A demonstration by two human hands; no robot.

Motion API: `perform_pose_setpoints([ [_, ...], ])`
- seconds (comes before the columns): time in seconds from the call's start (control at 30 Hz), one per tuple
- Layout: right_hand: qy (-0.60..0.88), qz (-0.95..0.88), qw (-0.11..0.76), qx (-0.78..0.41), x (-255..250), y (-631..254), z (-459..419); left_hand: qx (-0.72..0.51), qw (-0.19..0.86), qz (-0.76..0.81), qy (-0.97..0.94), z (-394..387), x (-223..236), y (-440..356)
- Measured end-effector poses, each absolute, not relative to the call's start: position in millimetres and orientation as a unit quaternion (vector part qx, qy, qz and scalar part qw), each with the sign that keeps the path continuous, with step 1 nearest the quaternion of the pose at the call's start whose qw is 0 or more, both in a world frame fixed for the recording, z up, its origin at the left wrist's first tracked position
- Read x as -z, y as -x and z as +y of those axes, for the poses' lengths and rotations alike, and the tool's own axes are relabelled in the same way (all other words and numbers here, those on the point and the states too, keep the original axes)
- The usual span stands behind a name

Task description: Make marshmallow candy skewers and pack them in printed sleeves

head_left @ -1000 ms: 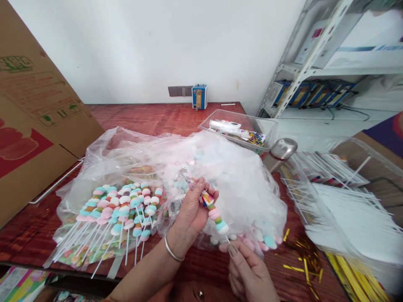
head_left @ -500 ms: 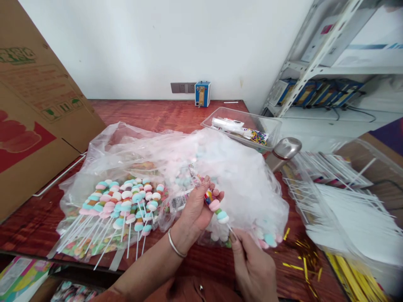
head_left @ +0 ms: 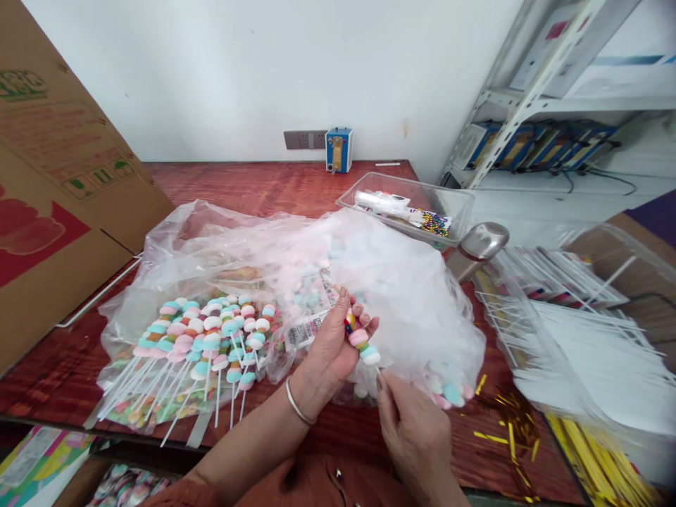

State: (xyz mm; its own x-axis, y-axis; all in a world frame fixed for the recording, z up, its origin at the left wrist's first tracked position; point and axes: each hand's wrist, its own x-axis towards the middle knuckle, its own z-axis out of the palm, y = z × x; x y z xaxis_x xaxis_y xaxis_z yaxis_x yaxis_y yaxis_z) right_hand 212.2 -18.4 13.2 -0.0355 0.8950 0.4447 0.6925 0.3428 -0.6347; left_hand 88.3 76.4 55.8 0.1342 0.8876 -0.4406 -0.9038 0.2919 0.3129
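Note:
My left hand (head_left: pixel 332 343), a silver bangle on its wrist, is closed round a small clear wrapper (head_left: pixel 328 292) with a marshmallow skewer (head_left: pixel 363 345) partly inside it. Pink, blue and white pieces stick out below the fingers. My right hand (head_left: pixel 409 426) pinches the skewer's white stick just under the lowest piece. Both hands hover over a big crumpled clear plastic bag (head_left: pixel 401 296) of pastel marshmallows. To the left lies a pile of finished skewers (head_left: pixel 211 338) on clear plastic, sticks pointing toward me.
A large cardboard box (head_left: pixel 58 183) leans at the left. A clear tray (head_left: pixel 412 211) with small items sits at the back, a steel flask lid (head_left: pixel 478 243) beside it. White sticks in clear packs (head_left: pixel 575 338) fill the right. Gold twist ties (head_left: pixel 501 429) litter the red wooden table (head_left: pixel 253 186).
The skewer has slid further up into the wrapper in my left hand, with fewer pieces showing. My right hand has moved up closer under the left.

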Motion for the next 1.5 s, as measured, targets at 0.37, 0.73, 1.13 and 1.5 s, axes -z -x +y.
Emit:
perform_pose_setpoints([
  [0.37, 0.567, -0.592, 0.431, -0.377, -16.1, -213.3, -18.1, -0.588, 0.763, 0.267, -0.013, 74.7, -55.3, -90.8],
  [0.73, 0.552, -0.565, 0.460, -0.407, -18.9, -208.7, -13.4, -0.579, 0.769, 0.269, -0.021, 71.5, -56.7, -93.6],
  [1.13, 0.550, -0.719, 0.409, -0.112, -5.7, -212.9, -12.3, -0.574, 0.769, 0.277, -0.039, 71.8, -55.0, -92.9],
  [1.5, 0.435, -0.338, 0.465, -0.693, -21.5, -203.4, -12.2, -0.555, 0.806, 0.194, -0.066, 67.4, -56.9, -98.2],
])
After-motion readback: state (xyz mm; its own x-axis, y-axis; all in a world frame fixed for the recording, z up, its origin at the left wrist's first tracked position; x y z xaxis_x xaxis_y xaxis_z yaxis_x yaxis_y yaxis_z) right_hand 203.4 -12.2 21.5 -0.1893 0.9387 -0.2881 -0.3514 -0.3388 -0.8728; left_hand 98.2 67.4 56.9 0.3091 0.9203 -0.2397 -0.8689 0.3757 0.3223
